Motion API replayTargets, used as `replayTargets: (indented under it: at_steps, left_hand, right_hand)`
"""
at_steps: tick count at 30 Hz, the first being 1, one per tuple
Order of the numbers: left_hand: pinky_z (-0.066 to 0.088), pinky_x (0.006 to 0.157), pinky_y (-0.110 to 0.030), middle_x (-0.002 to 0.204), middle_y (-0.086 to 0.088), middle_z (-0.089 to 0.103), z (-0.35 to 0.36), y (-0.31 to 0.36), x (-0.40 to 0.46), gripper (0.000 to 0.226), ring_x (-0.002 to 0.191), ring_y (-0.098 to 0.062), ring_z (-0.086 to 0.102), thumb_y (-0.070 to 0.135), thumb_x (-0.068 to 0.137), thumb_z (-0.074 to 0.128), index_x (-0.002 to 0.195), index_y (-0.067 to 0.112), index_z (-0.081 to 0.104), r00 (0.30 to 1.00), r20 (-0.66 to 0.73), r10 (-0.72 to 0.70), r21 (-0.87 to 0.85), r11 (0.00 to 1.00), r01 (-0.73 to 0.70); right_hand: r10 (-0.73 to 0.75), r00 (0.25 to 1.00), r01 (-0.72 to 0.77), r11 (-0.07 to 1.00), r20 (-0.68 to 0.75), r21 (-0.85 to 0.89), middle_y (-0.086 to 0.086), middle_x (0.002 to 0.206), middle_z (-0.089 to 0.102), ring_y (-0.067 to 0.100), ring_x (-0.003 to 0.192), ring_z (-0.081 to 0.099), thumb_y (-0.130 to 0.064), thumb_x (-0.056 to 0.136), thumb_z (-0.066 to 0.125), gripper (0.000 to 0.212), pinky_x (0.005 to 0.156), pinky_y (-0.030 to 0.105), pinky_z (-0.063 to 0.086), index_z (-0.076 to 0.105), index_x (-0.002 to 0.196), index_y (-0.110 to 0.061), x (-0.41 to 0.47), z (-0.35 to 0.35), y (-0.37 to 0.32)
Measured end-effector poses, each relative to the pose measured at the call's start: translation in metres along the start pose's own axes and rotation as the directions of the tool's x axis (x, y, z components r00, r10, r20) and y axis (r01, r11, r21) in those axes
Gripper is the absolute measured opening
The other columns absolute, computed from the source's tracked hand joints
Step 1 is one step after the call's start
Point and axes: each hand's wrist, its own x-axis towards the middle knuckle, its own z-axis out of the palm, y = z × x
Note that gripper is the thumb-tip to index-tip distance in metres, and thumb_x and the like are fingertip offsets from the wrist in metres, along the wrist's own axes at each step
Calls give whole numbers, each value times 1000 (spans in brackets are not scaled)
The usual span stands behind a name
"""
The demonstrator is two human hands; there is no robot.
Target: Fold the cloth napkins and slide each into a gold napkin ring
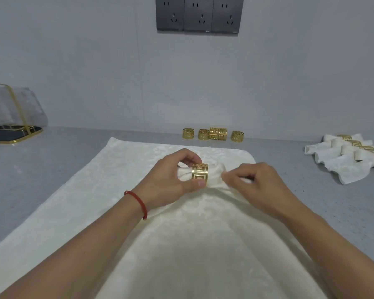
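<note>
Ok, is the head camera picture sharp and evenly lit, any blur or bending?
Head view: soft, even light, only faint shadows under the hands; right hand fingertips slightly motion-blurred, left hand and gold ring crisp; wide-angle bending curves the table edge.

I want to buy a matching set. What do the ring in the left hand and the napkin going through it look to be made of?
Ring: looks like thin metal with a shiny gold finish; it glints, and its cut-out key pattern has crisp edges. It could be plated; that cannot be told.
Napkin: woven cream cloth, seemingly damask; it drapes in soft folds and shows a faint tone-on-tone pattern with slight sheen. The fibre cannot be told.
</note>
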Motion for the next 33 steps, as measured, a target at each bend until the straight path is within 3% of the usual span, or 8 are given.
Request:
replayTargets:
  at_steps: [3, 5, 8, 16, 19, 23, 26, 33]
  left_hand:
    - [46, 86, -22, 101, 16, 66, 4, 3, 0, 39, 94, 0, 59, 26, 71, 89, 101, 33, 66, 1000, -2, -4, 103, 995, 4]
    - [46, 89, -19, 102, 14, 68, 6, 5, -1, 42, 99, -1, 61, 24, 69, 90, 103, 31, 66, 1000, -3, 13, 94, 995, -13]
    - [52, 90, -21, 105, 8, 72, 6, 10, -4, 40, 100, -5, 67, 22, 75, 87, 111, 26, 70, 1000, 18, -16, -99, 995, 17]
    - [41, 77, -4, 113, 15, 71, 0, 14, -5, 34, 87, 16, 60, 23, 82, 81, 115, 25, 73, 998, 65, -13, -17, 1000, 14]
    - [44, 97, -16, 119, 17, 69, -1, 12, -6, 35, 113, 4, 61, 29, 85, 78, 119, 28, 71, 990, 130, -52, -61, 996, 60]
    - [54, 93, -29, 112, 5, 73, 0, 11, -6, 28, 104, -12, 69, 24, 88, 75, 115, 21, 72, 988, 138, -65, -103, 992, 79]
    - [57, 90, -35, 103, -11, 76, 3, 8, -8, 27, 96, -27, 74, 16, 93, 68, 119, 14, 69, 980, 178, -88, -244, 961, 130]
    - [59, 78, -33, 100, -19, 75, 6, 7, -10, 28, 95, -34, 73, 17, 95, 63, 121, 10, 69, 976, 143, -164, -433, 877, 211]
  right_hand:
    - [-131, 988, 153, 855, 80, -495, -12, 100, 73, 14, 96, 63, -69, 95, 30, 61, 86, 37, 49, 76, 100, -29, 0, -2, 1]
    - [-113, 992, 127, 948, 63, -292, -22, 103, 69, 6, 104, 60, -64, 99, 38, 46, 91, 34, 47, 69, 118, -36, 0, -4, 0]
    - [-98, 995, 98, 994, 6, -38, -18, 76, 65, 2, 74, 59, -52, 100, 51, 26, 69, 28, 46, 69, 97, -34, 2, 5, 1]
    - [-31, 994, 45, 991, -109, 128, -4, 64, 54, 7, 54, 39, -53, 93, 63, 42, 53, 25, 33, 62, 79, -14, 5, 13, 1]
    - [-30, 993, 53, 977, -111, 205, 1, 66, 56, 9, 56, 42, -52, 94, 63, 41, 55, 28, 35, 62, 79, -14, 3, 13, -2]
    - [-5, 997, 29, 955, -81, 296, -1, 82, 70, 15, 50, 63, -46, 97, 63, 33, 49, 30, 45, 60, 81, -18, 1, 13, -5]
    - [-33, 995, 50, 983, -96, 177, -1, 85, 69, 8, 47, 51, -51, 98, 58, 31, 49, 28, 43, 64, 86, -23, 3, 9, -4]
    - [-35, 968, -14, 981, 248, 192, 1, 81, 77, 23, 48, 52, -31, 106, 53, 13, 48, 29, 43, 65, 108, -28, 0, -8, 23]
